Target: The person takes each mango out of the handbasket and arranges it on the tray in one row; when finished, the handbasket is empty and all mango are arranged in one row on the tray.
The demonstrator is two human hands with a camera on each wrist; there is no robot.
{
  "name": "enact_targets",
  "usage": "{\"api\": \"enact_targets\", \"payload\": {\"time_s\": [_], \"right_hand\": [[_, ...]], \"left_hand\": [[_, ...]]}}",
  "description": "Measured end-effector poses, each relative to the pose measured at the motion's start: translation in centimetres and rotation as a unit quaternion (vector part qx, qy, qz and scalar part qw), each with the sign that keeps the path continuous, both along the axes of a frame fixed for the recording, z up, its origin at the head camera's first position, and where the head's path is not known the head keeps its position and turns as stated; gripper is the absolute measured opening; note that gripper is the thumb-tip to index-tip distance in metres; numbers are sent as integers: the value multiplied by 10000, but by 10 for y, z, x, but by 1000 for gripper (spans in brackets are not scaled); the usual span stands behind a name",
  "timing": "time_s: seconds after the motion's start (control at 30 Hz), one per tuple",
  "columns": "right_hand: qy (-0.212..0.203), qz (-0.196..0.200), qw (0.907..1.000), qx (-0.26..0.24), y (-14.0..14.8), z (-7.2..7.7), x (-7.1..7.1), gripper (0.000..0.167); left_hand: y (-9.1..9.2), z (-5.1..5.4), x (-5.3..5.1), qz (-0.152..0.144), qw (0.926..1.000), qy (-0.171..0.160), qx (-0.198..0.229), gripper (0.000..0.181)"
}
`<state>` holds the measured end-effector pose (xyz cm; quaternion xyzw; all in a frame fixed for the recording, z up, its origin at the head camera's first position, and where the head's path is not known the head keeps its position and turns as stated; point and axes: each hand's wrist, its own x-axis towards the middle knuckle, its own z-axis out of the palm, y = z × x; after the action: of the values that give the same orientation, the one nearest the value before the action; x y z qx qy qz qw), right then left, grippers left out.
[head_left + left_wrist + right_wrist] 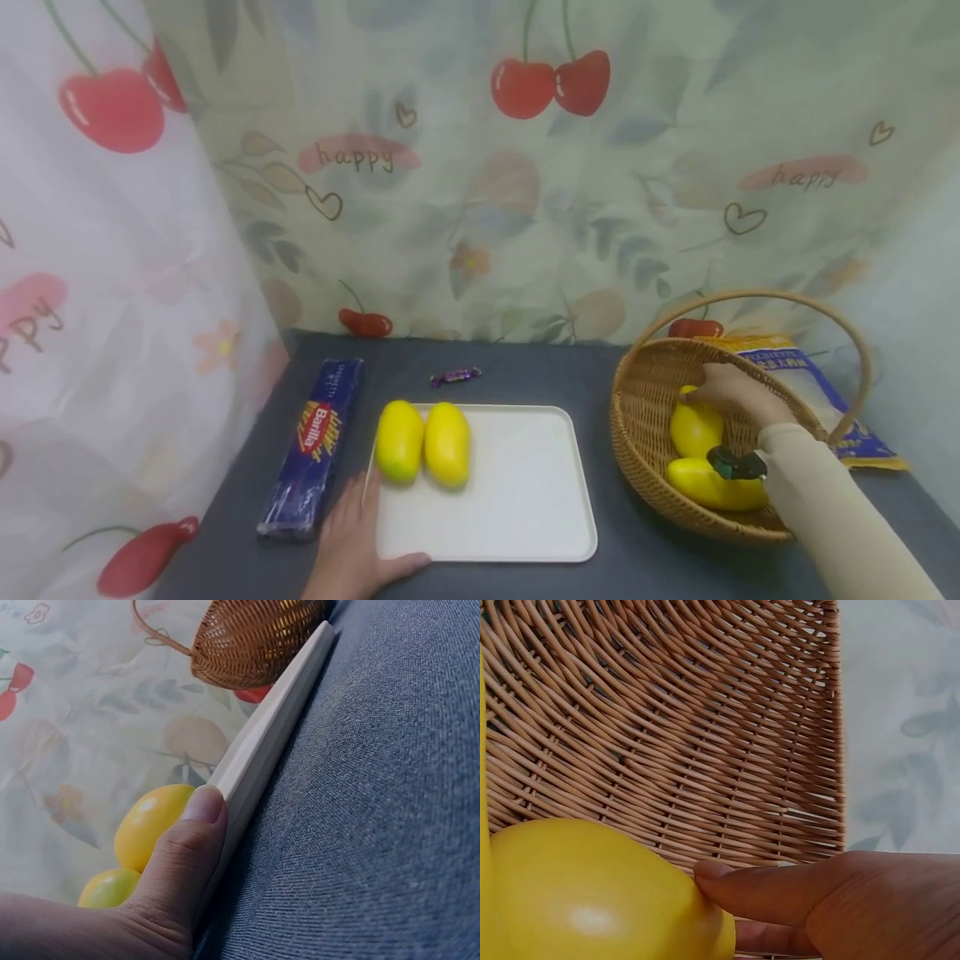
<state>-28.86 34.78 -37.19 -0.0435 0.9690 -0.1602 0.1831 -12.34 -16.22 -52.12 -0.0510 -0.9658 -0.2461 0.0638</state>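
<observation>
Two mangoes (pixel 447 444) on the tray (pixel 517 500), two in the wicker basket (pixel 633 454)

We count four yellow mangoes in all. Two stand side by side at the left end of the one white rectangular tray, the left-hand mango (pixel 400 442) showing a greenish near end. The other two lie inside the single basket on the right, which has one arched handle.

Our right hand (pixel 738 392) reaches into that basket and grasps the farther mango (pixel 696 432), thumb on its tip in the right wrist view. The nearer mango (pixel 697 483) lies beside it, partly hidden by the one dark wrist camera (pixel 735 463). Our left hand (pixel 351 542) is unclenched at the tray's near left corner, fingers straight along the left edge, thumb touching the near rim.

On the dark table (pixel 525 371) we also see one blue Barilla spaghetti pack (pixel 311 450) left of the tray and one purple-wrapped candy (pixel 456 377) just beyond it. One blue, yellow and clear bag (pixel 810 387) lies behind the basket, its contents too blurred to name.
</observation>
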Motion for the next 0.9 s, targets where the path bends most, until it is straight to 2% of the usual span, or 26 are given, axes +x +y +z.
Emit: {"api": "enact_targets", "payload": {"time_s": [0.17,0.37,0.57,0.77,0.9], "right_hand": [[2,30,10000,-41,0,1,1,73],[85,30,9999,-142,-4,3,2,71],[687,93,9974,-177,-14,12,2,61],[1114,136,9934,-218,-24,18,13,59],[959,56,9951,-252,-25,21,23,55]], "left_hand": [[1,3,0,-19,9999,-117,-12,137],[0,0,-2,43,9996,-279,1,138],[-1,-2,-2,59,9995,-305,-69,140],[1,1,-2,84,9992,-398,-14,141],[1,1,-3,75,9990,-428,-51,141]]}}
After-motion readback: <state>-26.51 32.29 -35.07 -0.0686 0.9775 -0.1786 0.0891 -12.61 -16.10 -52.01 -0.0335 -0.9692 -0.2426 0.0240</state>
